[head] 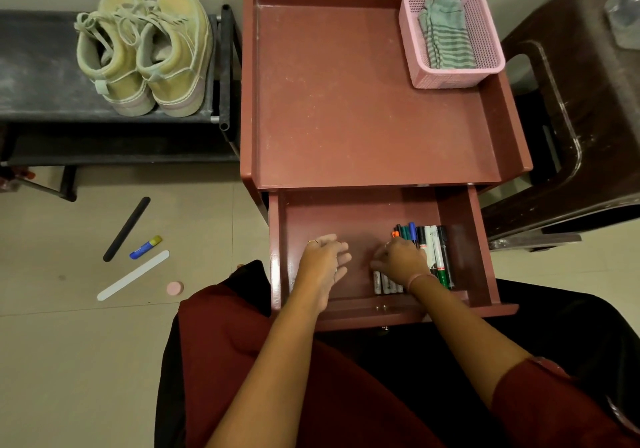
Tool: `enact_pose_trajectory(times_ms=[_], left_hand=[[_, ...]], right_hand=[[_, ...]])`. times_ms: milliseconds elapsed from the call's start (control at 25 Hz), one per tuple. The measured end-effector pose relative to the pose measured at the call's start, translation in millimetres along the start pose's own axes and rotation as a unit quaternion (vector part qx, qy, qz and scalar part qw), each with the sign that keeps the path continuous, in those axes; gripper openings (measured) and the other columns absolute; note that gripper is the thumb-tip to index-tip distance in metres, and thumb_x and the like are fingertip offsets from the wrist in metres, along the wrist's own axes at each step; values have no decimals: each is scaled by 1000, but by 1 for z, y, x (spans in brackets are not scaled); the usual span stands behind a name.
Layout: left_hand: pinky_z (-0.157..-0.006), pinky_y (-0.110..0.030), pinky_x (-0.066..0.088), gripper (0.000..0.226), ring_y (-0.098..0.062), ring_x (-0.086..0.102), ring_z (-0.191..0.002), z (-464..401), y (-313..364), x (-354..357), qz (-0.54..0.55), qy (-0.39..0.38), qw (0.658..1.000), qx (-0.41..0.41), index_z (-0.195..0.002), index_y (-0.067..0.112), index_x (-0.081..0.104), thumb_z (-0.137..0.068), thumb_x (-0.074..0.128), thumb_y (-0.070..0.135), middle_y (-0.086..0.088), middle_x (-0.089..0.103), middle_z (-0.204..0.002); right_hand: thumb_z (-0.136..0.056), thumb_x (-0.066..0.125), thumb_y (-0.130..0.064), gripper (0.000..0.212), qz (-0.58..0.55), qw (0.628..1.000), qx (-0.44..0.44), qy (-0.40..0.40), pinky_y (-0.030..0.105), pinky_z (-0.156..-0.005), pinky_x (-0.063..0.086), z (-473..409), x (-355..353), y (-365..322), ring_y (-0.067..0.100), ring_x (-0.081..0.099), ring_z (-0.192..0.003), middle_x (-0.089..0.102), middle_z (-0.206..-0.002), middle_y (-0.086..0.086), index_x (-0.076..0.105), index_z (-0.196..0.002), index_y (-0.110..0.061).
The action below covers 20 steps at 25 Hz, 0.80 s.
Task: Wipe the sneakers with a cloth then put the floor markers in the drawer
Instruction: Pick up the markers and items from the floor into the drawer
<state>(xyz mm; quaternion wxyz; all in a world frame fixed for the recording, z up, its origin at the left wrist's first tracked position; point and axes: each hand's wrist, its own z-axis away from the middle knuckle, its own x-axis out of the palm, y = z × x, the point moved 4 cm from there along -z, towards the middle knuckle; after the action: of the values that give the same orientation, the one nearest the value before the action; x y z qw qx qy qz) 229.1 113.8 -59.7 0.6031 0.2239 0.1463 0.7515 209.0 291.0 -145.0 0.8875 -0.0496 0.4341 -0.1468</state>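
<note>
Both arms reach into the open drawer point(457, 212), right hand point(398, 260) fingers curled over markers point(433, 250), left hand point(323, 257) spread; a blue pen-like item at 9 o'clock on floor point(145, 247) likely comes next

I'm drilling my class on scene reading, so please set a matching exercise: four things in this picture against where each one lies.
Things:
1. sneakers
2. striped cloth
3. markers
4. glue stick

Places:
A. in the open drawer
B. on the floor
C. on the black rack
D. in the pink basket

Pairs: 1-C, 2-D, 3-A, 4-B
</note>
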Motion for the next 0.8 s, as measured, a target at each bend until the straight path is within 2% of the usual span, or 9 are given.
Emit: enact_pose_trajectory(times_ms=[40, 120, 160, 240, 360, 480, 600, 680, 800], left_hand=[[-98, -37, 47, 33, -18, 63, -106, 1, 0, 3, -1, -15, 1000, -8, -131, 9, 48, -98, 49, 11, -7, 62, -119], [-106, -43, 41, 28, -20, 60, -109, 6, 0, 10, 6, -61, 998, -29, -129, 9, 49, -101, 44, 15, -8, 60, -120], [-109, -46, 38, 29, -22, 58, -114, 8, 0, 13, 6, -86, 996, -37, -129, 9, 50, -102, 43, 17, -9, 58, -125], [-108, -47, 37, 38, -26, 50, -128, 11, -1, 16, -10, -105, 994, -39, -140, 7, 43, -103, 41, 19, -12, 50, -141], [-106, -42, 39, 37, -24, 52, -126, 9, 4, 8, -31, -59, 998, -8, -138, 7, 44, -102, 41, 14, -11, 53, -138], [-105, -38, 43, 28, -21, 58, -115, 6, 8, -3, 6, -5, 1000, 26, -125, 13, 55, -100, 43, 11, -7, 60, -127], [-102, -37, 46, 22, -20, 61, -111, 5, 9, -6, 36, 5, 999, 33, -117, 15, 58, -99, 44, 11, -5, 62, -121], [-99, -36, 48, 21, -19, 61, -110, 5, 10, -5, 38, 4, 999, 31, -114, 16, 58, -99, 45, 12, -5, 63, -121], [-95, -33, 49, 20, -18, 62, -109, 3, 9, -6, 37, 1, 999, 29, -113, 18, 59, -98, 48, 13, -3, 64, -119]], right_hand=[[-87, 62, -32, 24, -183, 983, 14, -10, 43, -88, 50, 2, -5, -2, 24, 62, -86, 65, -89, 10, 69, -82, -10], [-93, 54, -35, 32, -517, 845, 53, -126, 44, -91, 52, 12, -5, -17, 28, 66, -93, 70, -96, 12, 68, -93, -7], [-96, 49, -39, 35, -602, 774, 57, -189, 42, -93, 51, 18, -3, -25, 25, 66, -96, 70, -100, 9, 67, -103, -10], [-98, 41, -41, 38, -670, 698, 52, -246, 37, -89, 50, 22, 0, -34, 18, 63, -89, 68, -99, 3, 64, -112, -13], [-100, 35, -27, 34, -706, 673, 72, -209, 30, -78, 51, 13, 3, -34, 17, 60, -86, 63, -99, 7, 58, -116, -7], [-99, 33, -6, 27, -560, 813, 77, -141, 26, -71, 54, -3, 9, -22, 19, 61, -85, 58, -98, 12, 57, -112, -3], [-91, 53, -6, 18, -317, 944, 17, -88, 37, -85, 53, -15, 13, -16, 23, 63, -85, 65, -90, 8, 58, -108, -7], [-82, 68, -12, 20, -255, 965, 23, -59, 33, -85, 51, -17, 13, -19, 21, 62, -86, 64, -84, 2, 61, -101, -8], [-74, 78, -20, 17, -177, 982, 33, -59, 30, -83, 50, -19, 21, -21, 16, 62, -84, 66, -82, -1, 62, -72, -22]])
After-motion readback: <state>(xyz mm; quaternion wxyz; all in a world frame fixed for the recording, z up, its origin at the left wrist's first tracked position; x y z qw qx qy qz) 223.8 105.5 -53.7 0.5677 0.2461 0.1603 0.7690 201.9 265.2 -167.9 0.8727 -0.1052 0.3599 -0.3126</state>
